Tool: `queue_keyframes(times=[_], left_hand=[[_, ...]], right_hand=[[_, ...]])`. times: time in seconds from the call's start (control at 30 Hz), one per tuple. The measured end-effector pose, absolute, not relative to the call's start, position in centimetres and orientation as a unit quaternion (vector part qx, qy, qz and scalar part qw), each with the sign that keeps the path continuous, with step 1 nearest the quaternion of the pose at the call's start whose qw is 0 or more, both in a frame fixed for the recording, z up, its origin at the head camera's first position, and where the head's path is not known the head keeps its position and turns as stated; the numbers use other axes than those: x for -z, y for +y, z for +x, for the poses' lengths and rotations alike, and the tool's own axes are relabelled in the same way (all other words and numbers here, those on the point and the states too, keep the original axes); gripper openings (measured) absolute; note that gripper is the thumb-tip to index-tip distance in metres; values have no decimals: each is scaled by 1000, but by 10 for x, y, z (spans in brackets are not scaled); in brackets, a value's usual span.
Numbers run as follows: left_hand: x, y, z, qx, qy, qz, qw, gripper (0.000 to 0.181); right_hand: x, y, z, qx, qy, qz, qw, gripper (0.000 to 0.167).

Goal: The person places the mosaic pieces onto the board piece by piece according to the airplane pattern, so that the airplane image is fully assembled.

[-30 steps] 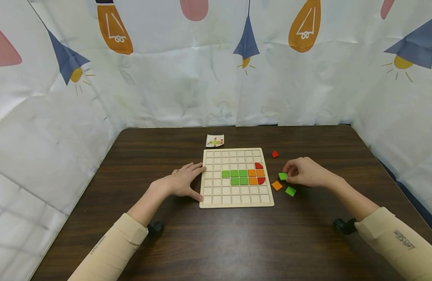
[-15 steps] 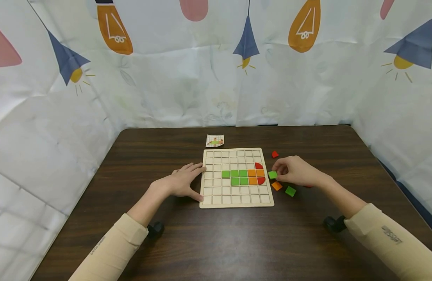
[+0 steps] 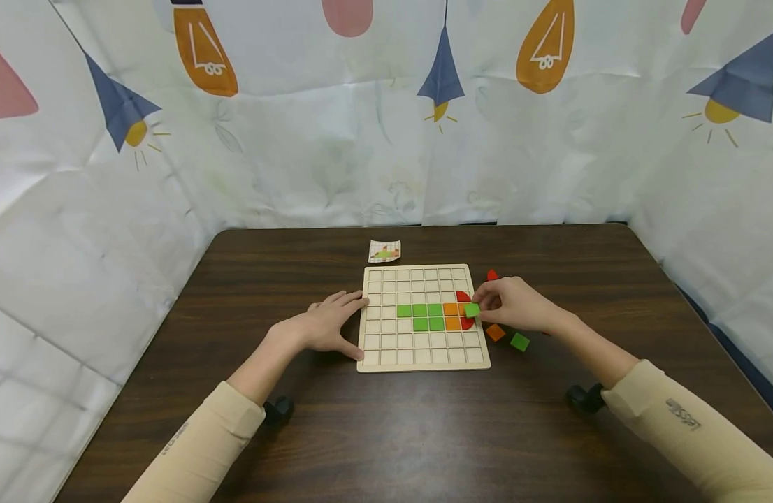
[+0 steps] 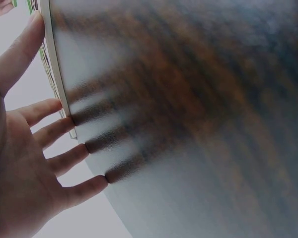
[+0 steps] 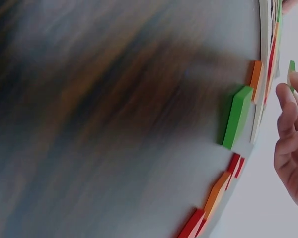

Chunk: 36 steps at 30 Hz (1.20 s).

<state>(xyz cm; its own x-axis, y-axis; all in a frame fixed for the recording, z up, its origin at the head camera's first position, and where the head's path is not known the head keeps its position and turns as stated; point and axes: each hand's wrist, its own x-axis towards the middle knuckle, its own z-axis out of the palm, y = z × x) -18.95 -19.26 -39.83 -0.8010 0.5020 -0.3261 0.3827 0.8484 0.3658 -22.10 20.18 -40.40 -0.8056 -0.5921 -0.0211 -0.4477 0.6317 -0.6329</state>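
Roughly midway between the side edges of the dark table (image 3: 386, 433), the pale grid board (image 3: 393, 356) lies flat, well apart from both, with a broad stretch of tabletop on its near side. Beyond its far edge, just beside it, is a small printed card (image 3: 385, 251). The left hand (image 3: 323, 327) rests along the board's left edge, fingers spread apart, thumb near the near-left corner. The right hand (image 3: 521, 305) pinches a green square tile (image 3: 472, 310) between thumb and finger, above the board's right side, partly covering an orange square there; its other fingers are curled.

Set in the grid are green squares (image 3: 420, 311), orange squares (image 3: 450, 309) and two rounded red pieces (image 3: 463, 296). Near the board's right edge lie a loose orange square (image 3: 495, 332), a second green tile (image 3: 520, 342) and a red piece (image 3: 492, 275), partly hidden by the right hand.

The tiles are thick and flat-sided, the board looks wooden with raised ridges, and the tabletop has a streaked, glossy wood grain. Creased white cloth (image 3: 279, 161) printed with lamps hangs behind.
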Motion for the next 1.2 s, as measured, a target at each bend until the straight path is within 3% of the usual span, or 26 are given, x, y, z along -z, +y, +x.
queue_keyframes(times=[1.2], left_hand=[[397,-191,-189,-141,938,237,210,106]], right_hand=[[406,135,-216,343,873,-329,107,20]])
